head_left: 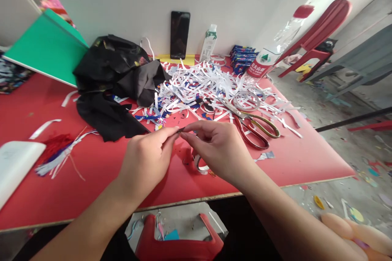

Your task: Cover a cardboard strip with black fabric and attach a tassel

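1. Nearest the camera, below the hands and under the bench edge, sits a red stool (180, 244) with paper scraps on the floor around it.
2. The left hand (147, 159) and right hand (219, 149) meet over the red bench (306, 159). Thumb and forefinger of each are pinched together on a small dark strip end (181, 129), held between the two sets of fingertips just above the bench.
3. Under the right hand, a curled paper strip (200, 165) lies on the bench; whether it is joined to the pinched piece cannot be told.
4. Judging from the scene, much cutting is already done: a big heap of white and blue paper strips (211, 85) spreads beyond the hands. The piece in the fingers looks to be mid-handling, not yet set down.
5. Just right of the right hand, and beyond it, lie red-handled scissors (251, 124), blades closed, with a tape roll (246, 100) behind them.
6. Beyond the left hand sits crumpled black plastic (116, 77); farther left are a green board (45, 47), a red and blue tassel (58, 153) and a white pad (15, 163).
7. Against the wall stand a phone (179, 34), a small bottle (208, 43), a stack of blue packs (241, 59) and a larger tipped bottle (271, 55).
8. Nothing blocks the hands; the strip heap and scissors crowd the space just past them.
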`<act>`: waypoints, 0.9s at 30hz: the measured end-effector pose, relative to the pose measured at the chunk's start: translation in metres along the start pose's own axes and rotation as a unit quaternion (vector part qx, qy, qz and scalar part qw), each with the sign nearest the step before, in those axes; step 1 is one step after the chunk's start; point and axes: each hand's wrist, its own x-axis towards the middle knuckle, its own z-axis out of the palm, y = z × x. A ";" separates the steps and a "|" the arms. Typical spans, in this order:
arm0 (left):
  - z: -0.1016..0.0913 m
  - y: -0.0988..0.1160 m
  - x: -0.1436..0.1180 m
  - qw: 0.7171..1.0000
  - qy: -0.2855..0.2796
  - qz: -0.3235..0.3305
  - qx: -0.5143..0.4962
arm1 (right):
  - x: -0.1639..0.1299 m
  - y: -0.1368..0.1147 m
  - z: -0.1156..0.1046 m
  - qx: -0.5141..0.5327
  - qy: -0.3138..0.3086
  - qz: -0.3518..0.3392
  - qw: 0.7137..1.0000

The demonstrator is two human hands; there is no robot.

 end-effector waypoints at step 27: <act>-0.009 -0.001 0.012 0.900 -0.095 -0.303 -0.299 | 0.002 0.026 0.001 -0.295 0.101 -0.469 0.827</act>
